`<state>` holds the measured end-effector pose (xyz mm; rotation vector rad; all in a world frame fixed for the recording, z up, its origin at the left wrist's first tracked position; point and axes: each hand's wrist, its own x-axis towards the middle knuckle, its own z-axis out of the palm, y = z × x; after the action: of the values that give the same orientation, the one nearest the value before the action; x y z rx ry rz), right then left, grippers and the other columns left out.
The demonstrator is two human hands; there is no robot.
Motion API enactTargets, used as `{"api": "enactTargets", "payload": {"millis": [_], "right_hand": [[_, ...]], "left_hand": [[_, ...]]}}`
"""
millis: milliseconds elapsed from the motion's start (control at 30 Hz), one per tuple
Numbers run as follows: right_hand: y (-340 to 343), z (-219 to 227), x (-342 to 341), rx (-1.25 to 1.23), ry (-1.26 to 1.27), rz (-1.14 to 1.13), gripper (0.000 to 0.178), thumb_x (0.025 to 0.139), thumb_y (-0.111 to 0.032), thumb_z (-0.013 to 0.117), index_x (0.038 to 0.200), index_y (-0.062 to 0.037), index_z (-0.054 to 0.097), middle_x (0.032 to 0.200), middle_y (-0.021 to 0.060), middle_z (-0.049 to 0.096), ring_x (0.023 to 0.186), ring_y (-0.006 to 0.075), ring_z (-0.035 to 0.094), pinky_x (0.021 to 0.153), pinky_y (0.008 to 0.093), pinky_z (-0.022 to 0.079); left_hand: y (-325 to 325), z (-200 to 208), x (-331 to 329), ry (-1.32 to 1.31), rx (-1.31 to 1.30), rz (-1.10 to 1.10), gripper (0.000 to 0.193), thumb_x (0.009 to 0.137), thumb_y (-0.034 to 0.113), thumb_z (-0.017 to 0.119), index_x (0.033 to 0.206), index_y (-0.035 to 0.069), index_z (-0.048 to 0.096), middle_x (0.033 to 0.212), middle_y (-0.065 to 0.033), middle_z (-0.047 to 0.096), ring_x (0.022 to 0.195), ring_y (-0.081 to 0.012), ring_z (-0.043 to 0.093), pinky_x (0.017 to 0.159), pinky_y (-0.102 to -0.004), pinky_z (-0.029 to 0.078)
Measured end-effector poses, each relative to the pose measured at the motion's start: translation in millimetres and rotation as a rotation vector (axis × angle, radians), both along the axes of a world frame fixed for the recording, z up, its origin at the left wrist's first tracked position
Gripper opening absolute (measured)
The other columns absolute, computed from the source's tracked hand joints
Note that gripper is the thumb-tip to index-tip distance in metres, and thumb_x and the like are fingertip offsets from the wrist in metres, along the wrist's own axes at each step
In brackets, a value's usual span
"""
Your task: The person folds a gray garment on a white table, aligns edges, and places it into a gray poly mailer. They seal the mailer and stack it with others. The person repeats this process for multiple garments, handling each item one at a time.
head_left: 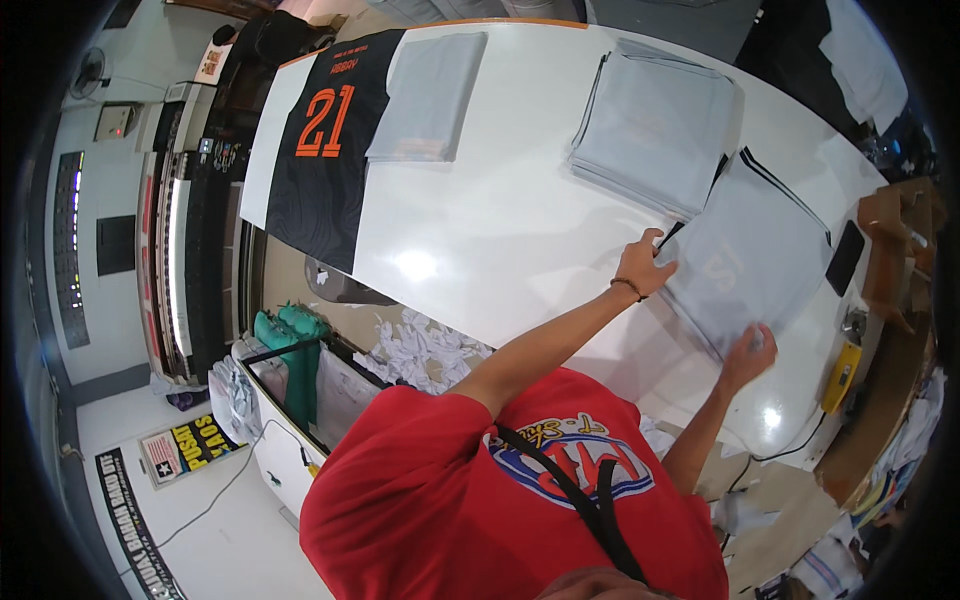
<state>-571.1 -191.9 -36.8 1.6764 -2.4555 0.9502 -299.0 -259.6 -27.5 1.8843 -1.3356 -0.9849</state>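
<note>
Grey sheets (765, 240) lie at the right of the white table (480, 230) in the head view. Their left and near edges are met by the curled left hand (643, 264) and right hand (748, 360), apparently for steadying (whether either grasps cannot be told). Contact is partly hidden; the pale print (719, 271) is indistinct.

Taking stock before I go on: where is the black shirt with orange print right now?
In the head view, the black shirt lies toward the left end of the white table, directly left of a folded grey bundle.
</note>
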Motion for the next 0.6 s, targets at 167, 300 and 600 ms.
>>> {"api": "enactTargets", "payload": {"millis": [167, 300, 600], "right_hand": [[44.5, -34.8, -70.4, 0.216, -0.392, -0.211, 0.048, 0.087, -0.027, 0.079, 0.124, -0.0013, 0.062, 0.091, 0.009, 0.064, 0.081, 0.0193, 0.059, 0.072, 0.0335, 0.052], [51.6, -7.1, -68.4, 0.336, -0.817, -0.253, 0.05, 0.086, -0.031, 0.08, 0.119, 0.0019, 0.062, 0.079, 0.0033, 0.059, 0.065, 0.0096, 0.052, 0.047, 0.0249, 0.047], [45.2, 25.9, -42.0, 0.352, -0.973, -0.435, 0.036, 0.084, -0.026, 0.081, 0.102, -0.0004, 0.064, 0.082, 0.0032, 0.061, 0.066, 0.0122, 0.057, 0.044, 0.0266, 0.046]], "left_hand": [[-3.0, -24.6, 8.1, 0.116, -0.004, 0.045, 0.042, 0.076, 0.013, 0.073, 0.116, 0.005, 0.063, 0.072, -0.0129, 0.072, 0.066, -0.0268, 0.071, 0.068, -0.0379, 0.057], [12.9, -12.0, 19.9, 0.337, 0.16, 0.197, 0.028, 0.087, 0.013, 0.072, 0.111, 0.003, 0.063, 0.073, -0.0092, 0.071, 0.061, -0.016, 0.071, 0.053, -0.0292, 0.057], [61.1, -4.5, -1.4, 0.735, 0.717, -0.19, 0.041, 0.092, 0.029, 0.071, 0.108, -0.007, 0.066, 0.094, -0.0177, 0.073, 0.077, -0.0229, 0.075, 0.064, -0.0304, 0.062]]}}
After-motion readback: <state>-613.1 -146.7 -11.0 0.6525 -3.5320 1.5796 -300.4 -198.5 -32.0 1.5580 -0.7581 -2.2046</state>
